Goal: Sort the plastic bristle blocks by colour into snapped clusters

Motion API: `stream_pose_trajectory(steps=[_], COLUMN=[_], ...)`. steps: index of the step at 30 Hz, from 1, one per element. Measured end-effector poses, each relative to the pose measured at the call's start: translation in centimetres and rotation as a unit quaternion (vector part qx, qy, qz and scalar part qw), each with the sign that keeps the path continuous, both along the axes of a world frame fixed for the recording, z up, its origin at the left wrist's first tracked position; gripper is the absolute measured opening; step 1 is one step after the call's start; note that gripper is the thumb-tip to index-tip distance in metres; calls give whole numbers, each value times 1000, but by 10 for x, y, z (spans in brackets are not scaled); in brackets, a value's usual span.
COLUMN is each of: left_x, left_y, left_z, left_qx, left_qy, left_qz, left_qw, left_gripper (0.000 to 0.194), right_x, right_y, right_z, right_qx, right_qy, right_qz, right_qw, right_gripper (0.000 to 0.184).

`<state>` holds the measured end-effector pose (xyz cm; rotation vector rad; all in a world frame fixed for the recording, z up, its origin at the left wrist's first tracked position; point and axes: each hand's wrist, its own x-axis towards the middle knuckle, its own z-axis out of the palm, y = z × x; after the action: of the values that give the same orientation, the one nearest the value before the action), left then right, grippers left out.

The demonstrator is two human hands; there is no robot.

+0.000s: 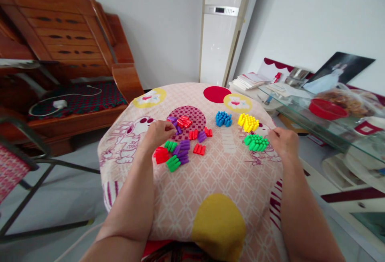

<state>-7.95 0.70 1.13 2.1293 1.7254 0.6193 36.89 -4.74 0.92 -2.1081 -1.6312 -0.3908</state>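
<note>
My left hand [159, 134] is at the left of the table, fingers curled together against purple ribbed plastic pieces [173, 120]. Whether it grips one is hidden. Red pieces [184, 122] lie just beyond its fingertips. Nearer my left forearm is a loose group of purple pieces [182, 149], green pieces [173, 163] and a red piece [161, 155]. At the right, my right hand [283, 142] is closed in a pinch beside a green cluster [256, 143]; what its fingers hold, if anything, cannot be made out. A yellow cluster [248, 122] and a blue cluster [223, 119] stand behind the green one.
More red pieces [199, 149] lie mid-table on the patterned tablecloth [222, 177]. A glass shelf [319, 121] with a red bowl [327, 108] borders the table's right side. A wooden bench [69, 33] stands behind left, a metal-framed chair [15, 169] at far left.
</note>
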Motion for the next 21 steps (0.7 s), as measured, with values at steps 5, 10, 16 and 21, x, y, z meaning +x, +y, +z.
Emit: stream_pose_trajectory(steps=[5,10,16,21], left_x=[-11,-13,1,45], left_y=[0,-2,-2,-12], left_z=[-5,-5,-1,-3], left_qx=[-95,-122,-75,-90], left_qy=[120,120,-131,-300], left_qz=[-61,-110,-89,-147], left_qw=[986,979,985,938], left_gripper=[22,23,25,30], right_x=[-33,-74,-133,-159], right_y=[1,-1,-11,-16], right_z=[-6,-19,-38,-47], right_qx=[96,91,48,93], right_qy=[85,126,127,152], right_qz=[126,227,404,479], right_qw=[984,961,905,859], right_gripper=[35,34,15,31])
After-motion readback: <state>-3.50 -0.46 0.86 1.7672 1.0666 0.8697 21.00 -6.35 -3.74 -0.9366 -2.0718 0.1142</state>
